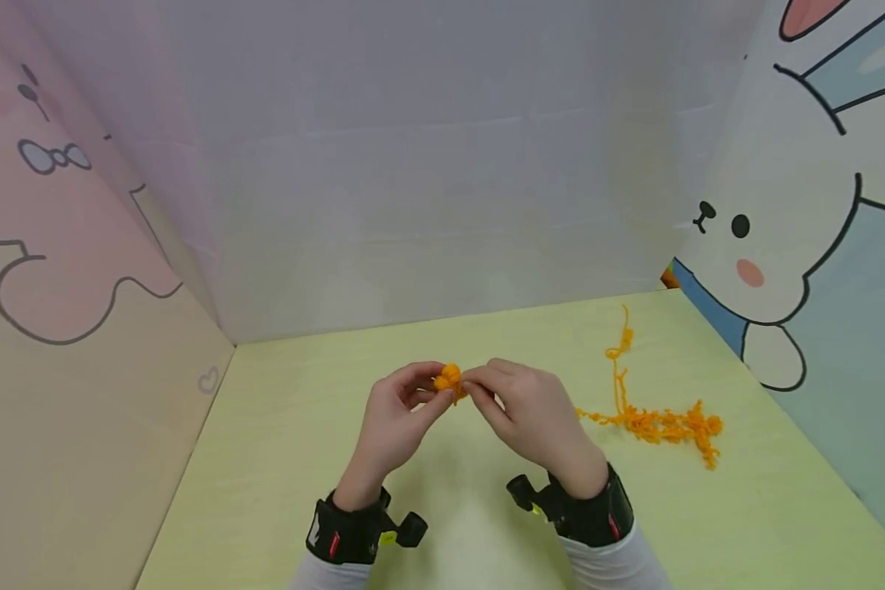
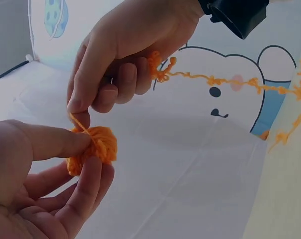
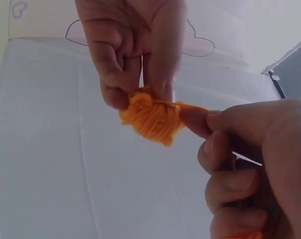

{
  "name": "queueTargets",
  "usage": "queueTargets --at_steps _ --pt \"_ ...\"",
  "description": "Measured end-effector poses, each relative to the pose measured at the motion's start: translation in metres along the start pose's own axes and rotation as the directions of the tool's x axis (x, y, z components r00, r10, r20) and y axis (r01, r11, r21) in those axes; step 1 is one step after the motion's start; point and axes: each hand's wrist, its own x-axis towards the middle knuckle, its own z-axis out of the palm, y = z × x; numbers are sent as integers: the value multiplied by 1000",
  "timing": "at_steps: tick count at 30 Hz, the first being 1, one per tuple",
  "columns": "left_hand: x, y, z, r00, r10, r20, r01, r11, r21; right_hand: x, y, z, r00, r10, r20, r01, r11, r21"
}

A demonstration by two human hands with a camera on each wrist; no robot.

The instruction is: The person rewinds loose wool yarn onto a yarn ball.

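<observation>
A small ball of orange yarn [image 3: 152, 121] is pinched between the thumb and fingers of my left hand [image 1: 397, 422]. Beside it, my right hand [image 1: 534, 414] pinches a strand of yarn [image 2: 80, 123] between thumb and index finger, and that strand runs onto the ball. The other right fingers curl inward in the left wrist view. A tuft of the yarn [image 2: 161, 68] sticks out behind them, joined to a knotted length that leads off to the right. In the head view, a tangled heap of orange yarn [image 1: 656, 424] lies on the table, right of my right hand.
The pale yellow-green table [image 1: 288, 459] meets a plain light curtain [image 1: 428, 205] at the back. Panels with cartoon animals stand at the left [image 1: 81, 328] and the right [image 1: 855, 328]. From the heap, a loose yarn end [image 1: 619, 352] stretches toward the table's back edge.
</observation>
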Motion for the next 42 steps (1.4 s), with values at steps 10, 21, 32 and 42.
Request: queueTargets --at_steps 10,21,32,42 --pt "-5 36 -7 985 118 125 -132 985 113 3 7 0 984 -71 -161 78 996 36" --pt "-4 25 -8 939 293 179 -300 954 7 1 11 8 999 49 -9 -47 984 171" --pt "-5 8 -4 979 203 -11 -202 962 -186 3 7 16 994 55 92 -67 989 134" --pt "3 4 -3 988 24 -155 -50 985 -163 2 -3 17 956 42 289 -49 999 15"
